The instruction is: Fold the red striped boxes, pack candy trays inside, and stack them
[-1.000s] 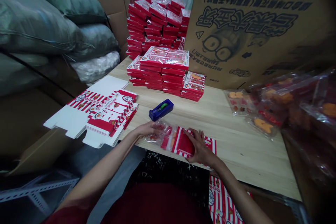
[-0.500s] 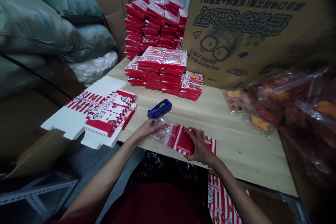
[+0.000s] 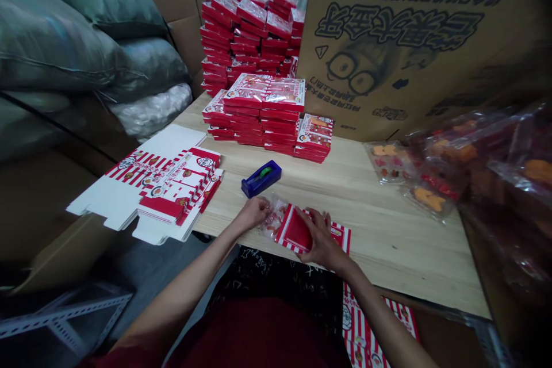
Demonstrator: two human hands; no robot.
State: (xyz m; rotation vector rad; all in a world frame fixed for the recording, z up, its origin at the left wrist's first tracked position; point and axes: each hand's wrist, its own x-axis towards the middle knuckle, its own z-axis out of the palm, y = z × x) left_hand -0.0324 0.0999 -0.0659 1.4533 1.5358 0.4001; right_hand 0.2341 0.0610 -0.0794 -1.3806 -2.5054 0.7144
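Observation:
My left hand (image 3: 254, 211) pinches the outer end of a clear plastic tray of small sweets (image 3: 273, 218). The tray's other end is inside the open left side of a red and white striped box (image 3: 297, 232). Across the box lies my right hand (image 3: 322, 239), fingers and thumb gripping it near the table's front edge. A blue tape dispenser (image 3: 261, 179) with a green core stands just behind my left hand. To the left is a pile of flat printed box blanks (image 3: 168, 184).
Stacks of filled red boxes (image 3: 263, 98) stand at the back, before a large carton (image 3: 401, 40). Clear packs with orange pieces (image 3: 426, 199) heap up at the right. Stuffed sacks (image 3: 56, 34) rise at the left. More striped blanks (image 3: 366, 328) lie below the table edge.
My left hand has moved right, and the tray has slid further into the box, so less of it shows. My right hand stays on the box.

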